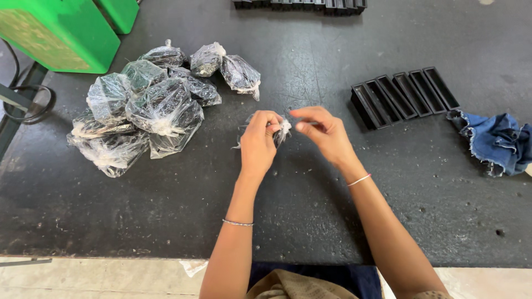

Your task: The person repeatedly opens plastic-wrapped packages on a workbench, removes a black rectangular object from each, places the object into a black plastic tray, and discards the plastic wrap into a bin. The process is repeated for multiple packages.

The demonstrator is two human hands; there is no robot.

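Fingers (272, 123) of left hand (258, 145) closed around small clear plastic bag (281, 133); right hand (327, 134) pinching its twisted top. Held just above dark worktop (310, 188), centre. Pile of filled bags (149, 105) far left, black trays (404, 95) right, denim rag (496, 141) beyond.

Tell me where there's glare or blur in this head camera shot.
Head view: glare glints on the pile of clear bags and streaks the dark table; the left hand and right hand look sharp; edges bow slightly.
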